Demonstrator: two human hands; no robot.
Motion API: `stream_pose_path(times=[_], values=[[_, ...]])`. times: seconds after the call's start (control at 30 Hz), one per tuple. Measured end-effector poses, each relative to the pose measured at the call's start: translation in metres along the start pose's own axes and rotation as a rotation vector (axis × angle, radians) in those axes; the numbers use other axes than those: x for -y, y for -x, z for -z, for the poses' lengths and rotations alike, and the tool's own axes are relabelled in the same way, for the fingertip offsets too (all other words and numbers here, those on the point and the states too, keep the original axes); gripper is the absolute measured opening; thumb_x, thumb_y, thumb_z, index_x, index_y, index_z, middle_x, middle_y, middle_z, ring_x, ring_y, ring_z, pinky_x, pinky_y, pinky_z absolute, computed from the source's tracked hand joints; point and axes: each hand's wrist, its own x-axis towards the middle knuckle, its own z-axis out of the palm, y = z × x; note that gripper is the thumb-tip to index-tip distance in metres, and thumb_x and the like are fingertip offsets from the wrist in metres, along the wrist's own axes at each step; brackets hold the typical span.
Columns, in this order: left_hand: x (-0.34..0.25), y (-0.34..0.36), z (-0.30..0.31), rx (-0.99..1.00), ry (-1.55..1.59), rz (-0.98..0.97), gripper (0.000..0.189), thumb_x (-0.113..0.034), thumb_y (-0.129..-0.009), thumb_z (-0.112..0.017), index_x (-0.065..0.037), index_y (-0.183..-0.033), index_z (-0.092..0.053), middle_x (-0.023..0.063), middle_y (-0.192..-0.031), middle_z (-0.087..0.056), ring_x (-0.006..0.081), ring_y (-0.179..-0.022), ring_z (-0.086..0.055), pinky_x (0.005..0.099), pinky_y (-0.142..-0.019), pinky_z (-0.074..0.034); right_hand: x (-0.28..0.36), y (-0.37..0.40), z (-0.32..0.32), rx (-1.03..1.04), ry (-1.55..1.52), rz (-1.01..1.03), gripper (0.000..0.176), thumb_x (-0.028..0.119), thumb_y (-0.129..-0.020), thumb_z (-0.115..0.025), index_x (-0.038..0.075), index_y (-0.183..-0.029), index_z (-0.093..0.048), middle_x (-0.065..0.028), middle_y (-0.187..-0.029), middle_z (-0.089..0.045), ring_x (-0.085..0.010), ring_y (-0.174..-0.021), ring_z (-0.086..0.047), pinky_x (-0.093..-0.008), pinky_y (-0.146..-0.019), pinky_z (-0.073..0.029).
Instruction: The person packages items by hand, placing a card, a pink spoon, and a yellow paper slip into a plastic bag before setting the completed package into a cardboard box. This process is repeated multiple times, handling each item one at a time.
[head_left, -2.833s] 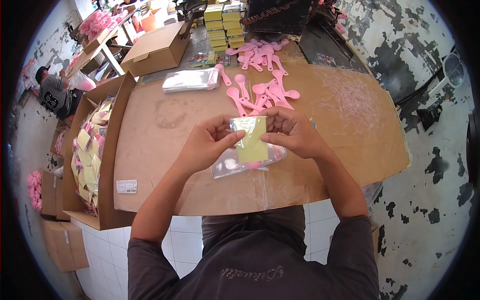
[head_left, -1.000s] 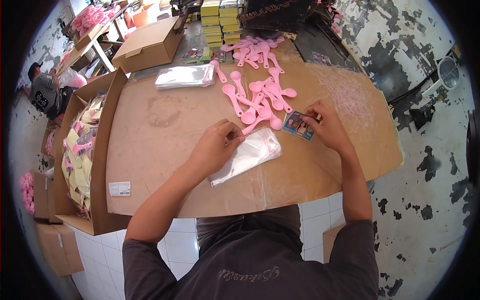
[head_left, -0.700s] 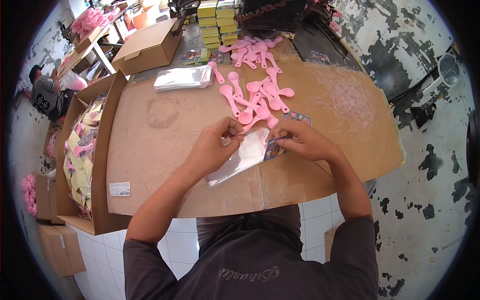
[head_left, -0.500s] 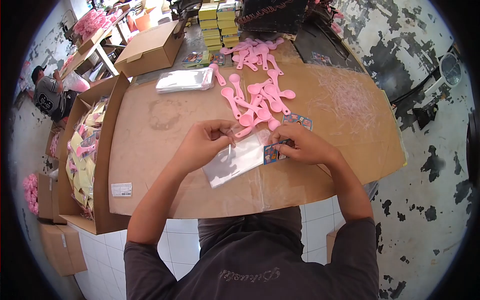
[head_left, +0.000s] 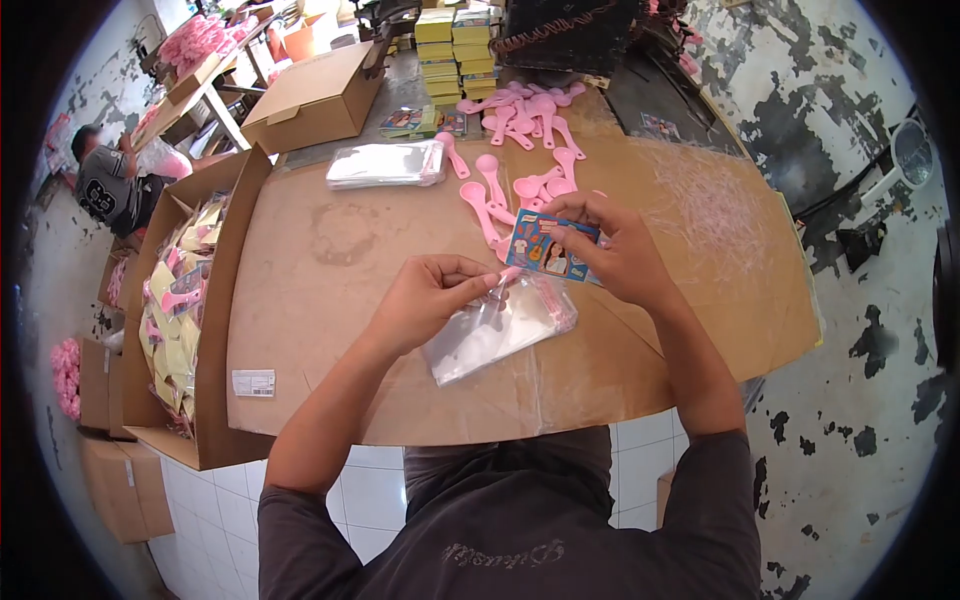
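Note:
My left hand (head_left: 432,298) pinches the top edge of a clear plastic bag (head_left: 498,335) that lies on a stack of such bags on the cardboard-covered table (head_left: 320,330). My right hand (head_left: 612,250) holds a colourful printed card (head_left: 547,250) lifted just above the bag's mouth. A pink spoon handle shows between the card and the bag. Behind my hands lies a loose pile of pink plastic spoons (head_left: 520,170).
An open carton (head_left: 190,300) at my left holds several packed bags with yellow cards and pink spoons. Another stack of clear bags (head_left: 385,163), a closed box (head_left: 315,95) and yellow card stacks (head_left: 455,45) lie at the back. A person (head_left: 110,185) sits far left.
The packed bag with the yellow card has left my hands. My right hand took a printed card from beside the spoons and lifted it over a fresh bag held by my left hand.

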Motion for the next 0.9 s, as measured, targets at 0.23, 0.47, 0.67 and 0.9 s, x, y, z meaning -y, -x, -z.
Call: stream_pose_path(times=[0.23,0.47,0.67,0.9], values=[[-0.002,-0.001,-0.010,0.012,0.045,0.075,0.027,-0.021,-0.101,-0.070,0.005,-0.109,-0.074,0.0085,-0.095,-0.078,0.0099,-0.085,-0.071,0.0248,-0.078,-0.055,0.000,0.005,-0.002,0.125,0.153,0.117,0.020,0.003,-0.091,-0.073,0.001,-0.112,-0.074,-0.0076,-0.100,-0.071,-0.0157,-0.093,-0.068,-0.0307,-0.081,-0.054],[0.009,0.002,-0.013,0.110,-0.264,-0.054,0.024,-0.017,-0.104,-0.066,0.004,-0.113,-0.072,0.0092,-0.097,-0.078,0.0099,-0.089,-0.072,0.0269,-0.079,-0.056,-0.006,0.009,-0.015,0.280,0.230,0.146,0.031,0.000,-0.091,-0.071,0.003,-0.121,-0.071,-0.0057,-0.102,-0.068,-0.0149,-0.100,-0.065,-0.0319,-0.083,-0.053],[0.006,0.001,-0.014,0.032,-0.099,-0.028,0.023,-0.015,-0.104,-0.065,0.004,-0.117,-0.068,0.0089,-0.101,-0.078,0.0095,-0.090,-0.071,0.0267,-0.080,-0.056,-0.028,0.016,-0.008,0.007,-0.085,-0.110,0.032,0.006,-0.092,-0.072,0.002,-0.123,-0.067,-0.0034,-0.097,-0.069,-0.0106,-0.087,-0.064,-0.0294,-0.077,-0.053],[0.017,0.000,-0.017,0.013,-0.068,-0.048,0.024,-0.014,-0.105,-0.063,0.005,-0.119,-0.066,0.0093,-0.104,-0.076,0.0084,-0.089,-0.070,0.0239,-0.078,-0.056,-0.029,0.025,-0.039,0.067,-0.340,-0.147,0.018,0.009,-0.095,-0.073,0.001,-0.111,-0.069,-0.0005,-0.094,-0.070,-0.0061,-0.078,-0.062,-0.0241,-0.071,-0.051]])
